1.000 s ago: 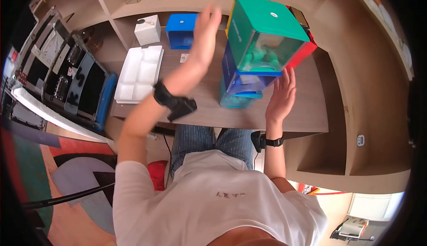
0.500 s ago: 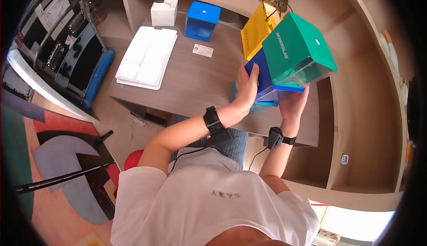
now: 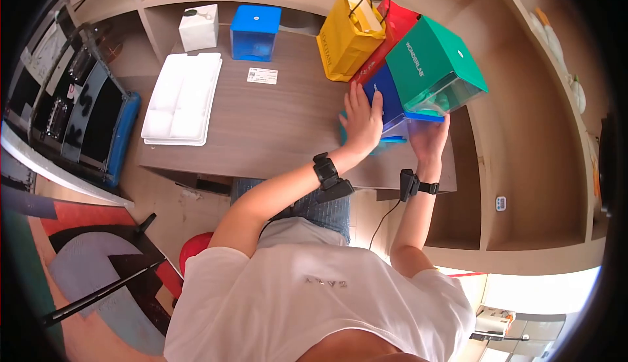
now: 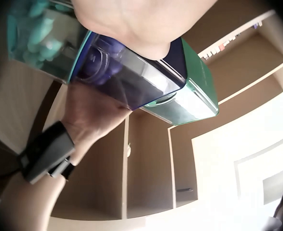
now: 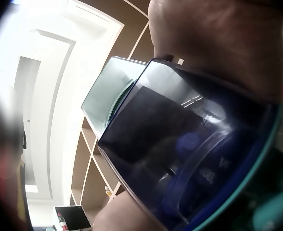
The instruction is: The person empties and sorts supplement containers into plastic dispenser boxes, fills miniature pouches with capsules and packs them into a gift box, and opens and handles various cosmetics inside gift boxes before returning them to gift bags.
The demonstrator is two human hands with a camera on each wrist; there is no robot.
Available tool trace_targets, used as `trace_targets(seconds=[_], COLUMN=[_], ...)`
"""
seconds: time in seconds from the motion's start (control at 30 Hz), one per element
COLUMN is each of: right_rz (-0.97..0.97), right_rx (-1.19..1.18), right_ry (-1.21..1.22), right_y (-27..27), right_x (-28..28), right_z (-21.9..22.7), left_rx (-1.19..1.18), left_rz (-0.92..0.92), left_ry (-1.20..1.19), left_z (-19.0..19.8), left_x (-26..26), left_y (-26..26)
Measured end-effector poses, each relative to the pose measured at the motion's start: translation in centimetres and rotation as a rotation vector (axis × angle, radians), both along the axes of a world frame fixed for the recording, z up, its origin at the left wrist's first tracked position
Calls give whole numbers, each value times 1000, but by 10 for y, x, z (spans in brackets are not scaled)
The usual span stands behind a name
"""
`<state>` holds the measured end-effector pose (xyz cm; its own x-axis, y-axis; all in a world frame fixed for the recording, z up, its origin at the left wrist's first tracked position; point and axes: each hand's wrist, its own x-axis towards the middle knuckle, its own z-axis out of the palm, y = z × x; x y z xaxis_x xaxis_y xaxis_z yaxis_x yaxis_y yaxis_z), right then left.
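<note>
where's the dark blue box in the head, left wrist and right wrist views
Head: right of centre, under the green box; dark blue box.
Left wrist: upper middle, slanting, partly covered; dark blue box.
Right wrist: large, across the centre and lower right; dark blue box.
Shared landmark: the green box, right of it in left wrist, upper left in right wrist.

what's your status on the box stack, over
Left hand and right hand on dark blue box. Green box above, teal box below. Red bag close by.
</note>
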<state>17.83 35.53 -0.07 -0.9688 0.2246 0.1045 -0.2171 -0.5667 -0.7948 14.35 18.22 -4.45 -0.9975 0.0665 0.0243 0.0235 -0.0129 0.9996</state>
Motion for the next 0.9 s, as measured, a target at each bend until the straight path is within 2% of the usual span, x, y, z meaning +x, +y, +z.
trace_targets(seconds=[0.07,0.1,0.2,0.23,0.27,0.33,0.37,0.43,0.6,0.67,0.8,0.9], right_rz=[-51,-94,-229,-262,-274,-478,-534,-560,-581,-622,-631,-698], right_rx=[20,39,40,59,52,125,137,168,234,216,213,264], right_ry=[0,-4,-79,-86,-86,-60,-49,-52,-86,-12,-23,29], right_y=[-3,-5,-6,-7,-17,-41,-40,-33,-19,-21,-3,9], right_x=[2,3,5,4,5,5,0,-5,-9,-11,-14,-16], right_z=[1,1,-13,-23,-24,-21,-26,-38,-43,-38,-38,-41], left_rx=[-90,-38,-41,41,226,376,375,201,219,153,135,117], left_rz=[-3,44,-8,40,29,5,-3,92,174,235,230,109], left_ry=[175,242,237,213,216,184,178,218,141,162,198,221], left_z=[-10,-15,-16,-16,-40,-46,-47,-43,-31,-34,-36,-41], left_x=[-10,-13,-23,-29,-48,-62,-57,-44,-28,-29,-32,-41], left_y=[1,2,-5,-5,5,5,6,12,20,29,49,59])
